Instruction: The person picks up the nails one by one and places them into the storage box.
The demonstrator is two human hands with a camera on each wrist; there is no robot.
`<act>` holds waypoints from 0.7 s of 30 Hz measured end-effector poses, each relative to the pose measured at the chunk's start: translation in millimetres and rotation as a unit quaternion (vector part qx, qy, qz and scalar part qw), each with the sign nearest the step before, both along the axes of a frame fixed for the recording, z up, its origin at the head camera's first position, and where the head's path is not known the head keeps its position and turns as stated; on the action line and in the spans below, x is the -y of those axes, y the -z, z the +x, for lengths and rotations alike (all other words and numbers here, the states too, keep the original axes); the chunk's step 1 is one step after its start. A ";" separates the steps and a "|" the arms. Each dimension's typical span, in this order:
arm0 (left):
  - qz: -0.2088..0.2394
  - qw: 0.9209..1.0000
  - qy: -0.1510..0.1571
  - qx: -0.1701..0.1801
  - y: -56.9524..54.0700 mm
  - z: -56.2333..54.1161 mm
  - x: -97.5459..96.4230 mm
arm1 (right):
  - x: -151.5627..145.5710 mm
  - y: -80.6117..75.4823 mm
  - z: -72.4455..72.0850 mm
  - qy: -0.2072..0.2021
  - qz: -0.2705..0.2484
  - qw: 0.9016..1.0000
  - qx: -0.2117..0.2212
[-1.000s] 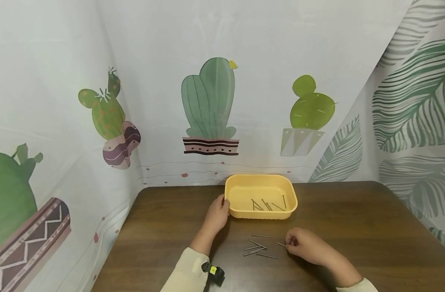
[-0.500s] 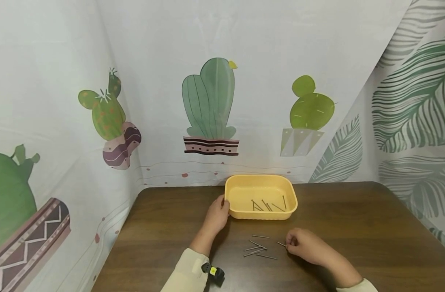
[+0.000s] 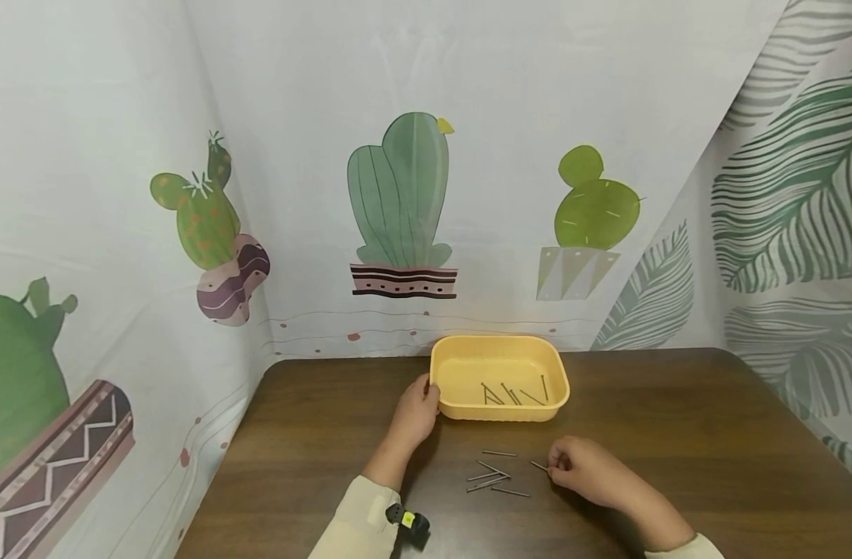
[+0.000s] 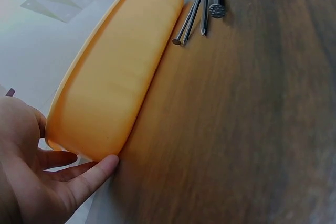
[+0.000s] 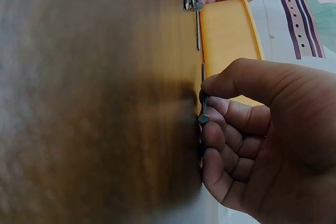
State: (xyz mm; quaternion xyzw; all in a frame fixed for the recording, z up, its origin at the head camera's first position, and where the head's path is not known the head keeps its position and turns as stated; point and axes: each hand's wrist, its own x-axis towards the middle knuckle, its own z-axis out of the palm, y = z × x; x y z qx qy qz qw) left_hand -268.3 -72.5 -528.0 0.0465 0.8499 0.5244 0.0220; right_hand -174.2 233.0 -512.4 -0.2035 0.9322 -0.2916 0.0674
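A yellow plastic tray (image 3: 499, 411) stands at the back of the table with several nails (image 3: 513, 394) lying in it. My left hand (image 3: 417, 407) holds the tray's left end, its fingers (image 4: 94, 179) against the end wall and lower edge; the left wrist view hides part of the thumb. In front of the tray, several more loose nails (image 3: 492, 475) lie on the wood, some crossing. To their right, my right hand (image 3: 583, 468) pinches a single nail (image 5: 203, 85) between thumb and fingers, low at the tabletop, its head towards the palm side.
The dark wooden table (image 3: 677, 419) has a rounded back edge against a white cloth backdrop (image 3: 496, 194) printed with cacti and leaves. A small black device with a yellow mark (image 3: 408, 520) is strapped at the left sleeve.
Both hands, the tray and the nails stay practically where they were. My right hand keeps its pinch on the same nail, with only a very slight shift.
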 end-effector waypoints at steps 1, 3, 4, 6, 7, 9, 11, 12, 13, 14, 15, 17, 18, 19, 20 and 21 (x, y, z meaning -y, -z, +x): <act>0.000 1.000 0.001 0.001 0.1 0.0 0.1 | 0.0 0.0 0.1 0.001 0.001 1.000 -0.001; 0.002 1.000 0.001 0.002 0.1 0.4 0.2 | 0.4 -0.2 0.3 0.004 0.002 1.000 0.000; 0.004 1.000 0.001 0.004 -0.2 0.6 0.1 | 0.5 -0.3 0.4 0.005 0.002 1.000 -0.001; 0.006 1.000 0.001 0.007 -0.7 0.9 0.0 | 0.9 -0.4 0.8 0.007 0.002 1.000 -0.003; 0.006 1.000 0.000 0.008 -0.6 1.0 -0.1 | 1.1 -0.4 1.0 0.007 0.004 1.000 -0.005; 0.005 1.000 -0.001 0.006 -0.6 0.7 -0.2 | 1.7 -0.8 1.1 0.009 0.004 1.000 -0.009; 0.003 1.000 -0.001 0.004 0.1 0.2 -0.4 | 2.1 -1.1 1.3 0.010 0.006 1.000 -0.014; 0.002 1.000 -0.001 0.002 0.4 -0.1 -0.5 | 2.4 -1.4 1.5 0.010 0.008 1.000 -0.020; 0.002 1.000 -0.001 0.001 0.7 -0.3 -0.6 | 2.5 -1.8 1.6 0.011 0.009 1.000 -0.026; 0.002 1.000 -0.002 0.002 0.7 -0.5 -0.6 | 2.7 -2.1 1.5 0.012 0.010 0.999 -0.033; 0.003 1.000 -0.002 0.004 0.6 -0.6 -0.7 | 2.9 -2.2 1.4 0.012 0.012 0.999 -0.042; 0.003 1.000 -0.003 0.004 0.7 -0.8 -0.9 | 3.5 -2.7 1.1 0.014 0.016 0.998 -0.062; 0.004 1.000 -0.003 0.004 0.3 -0.7 -1.0 | 4.0 -2.9 0.8 0.016 0.020 0.997 -0.073; 0.004 1.000 -0.003 0.005 0.2 -0.6 -0.9 | 4.4 -3.1 0.4 0.018 0.022 0.996 -0.081; 0.005 1.000 -0.004 0.005 -0.1 -0.5 -0.9 | 4.8 -3.3 -0.1 0.020 0.023 0.996 -0.089; 0.005 1.000 -0.004 0.004 -0.3 -0.5 -1.0 | 5.3 -3.6 -0.6 0.023 0.024 0.995 -0.096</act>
